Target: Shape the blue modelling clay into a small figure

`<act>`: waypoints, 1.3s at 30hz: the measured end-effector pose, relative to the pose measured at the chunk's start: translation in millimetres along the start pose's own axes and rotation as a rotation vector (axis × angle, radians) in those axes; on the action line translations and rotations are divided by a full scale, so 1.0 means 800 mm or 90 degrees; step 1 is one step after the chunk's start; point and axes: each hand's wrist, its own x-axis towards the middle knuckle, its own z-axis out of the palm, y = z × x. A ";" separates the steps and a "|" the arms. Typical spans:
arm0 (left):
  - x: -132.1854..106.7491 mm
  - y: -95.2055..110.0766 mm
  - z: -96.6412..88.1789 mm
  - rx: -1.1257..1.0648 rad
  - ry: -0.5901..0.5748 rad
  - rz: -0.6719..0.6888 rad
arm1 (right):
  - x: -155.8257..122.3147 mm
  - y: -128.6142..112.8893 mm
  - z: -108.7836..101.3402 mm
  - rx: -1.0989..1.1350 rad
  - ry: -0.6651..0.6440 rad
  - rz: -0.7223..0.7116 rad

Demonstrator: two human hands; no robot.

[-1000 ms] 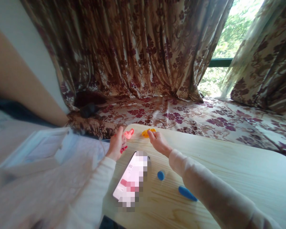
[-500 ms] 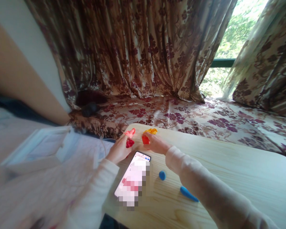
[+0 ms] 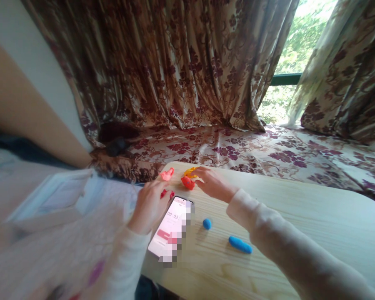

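Note:
At the far left end of the table, my left hand [image 3: 149,205] is closed around a dark red piece of modelling clay [image 3: 163,193], which shows between thumb and fingers. Just beyond it lies a pinkish-red clay piece [image 3: 166,174] with a small loop. My right hand [image 3: 213,183] has its fingers apart, beside an orange-red lump of clay [image 3: 187,182] and over part of a yellow clay piece [image 3: 190,172]. Closer to me are a blue clay ball [image 3: 207,224] and a thick blue clay roll [image 3: 240,244].
A phone [image 3: 170,229] showing a timer lies on the pale wooden table [image 3: 293,216], between my forearms. Behind the table is a flowered ledge cover [image 3: 228,152] below patterned curtains [image 3: 162,62]. A blurred white box-like object [image 3: 53,200] stands at the left.
My right hand has let go of the orange-red clay and drawn slightly right, its fingers opening. My left hand has come nearer to me with the dark red clay. The view has shifted slightly.

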 end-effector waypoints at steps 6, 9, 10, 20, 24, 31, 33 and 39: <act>-0.059 0.100 0.025 -0.072 -0.123 0.121 | -0.145 0.005 -0.031 0.000 -0.074 0.063; -0.073 0.120 0.044 -0.054 -0.166 0.107 | -0.199 0.004 -0.001 -0.010 -0.052 0.115; -0.075 0.123 0.048 -0.047 -0.173 0.104 | -0.209 0.003 0.009 -0.006 -0.042 0.133; -0.077 0.151 0.071 -0.191 -0.139 0.058 | -0.209 0.027 0.018 0.731 0.160 0.318; -0.076 0.173 0.080 -0.181 -0.160 0.059 | -0.189 0.039 0.017 0.861 0.213 0.337; -0.078 0.169 0.091 -0.139 -0.121 0.054 | -0.181 0.045 0.051 0.654 0.246 0.319; -0.077 0.164 0.098 -0.171 -0.087 0.070 | -0.186 0.049 0.057 0.598 0.261 0.311; -0.075 0.156 0.112 -0.248 -0.007 0.096 | -0.206 0.051 0.053 0.248 0.262 0.205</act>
